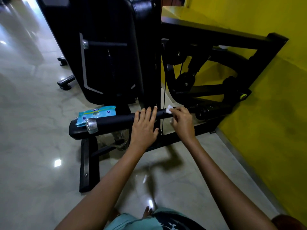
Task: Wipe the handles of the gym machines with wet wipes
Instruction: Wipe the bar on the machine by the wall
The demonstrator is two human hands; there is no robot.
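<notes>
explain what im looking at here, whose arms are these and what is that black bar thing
This is one picture from a camera worn on a person's head, looking forward and down, so the two arms reaching out from the bottom are the wearer's own. The person faces a black gym machine standing on a shiny tiled floor beside a yellow wall.

The black bar is a padded handle of the machine, with a silver metal cap on its near end. The left hand lies over the handle, fingers laid across the top. The right hand pinches a small white wet wipe against the handle, further along.

Behind the handle, a light blue pack of wipes lies on the machine's black seat pad.
</notes>
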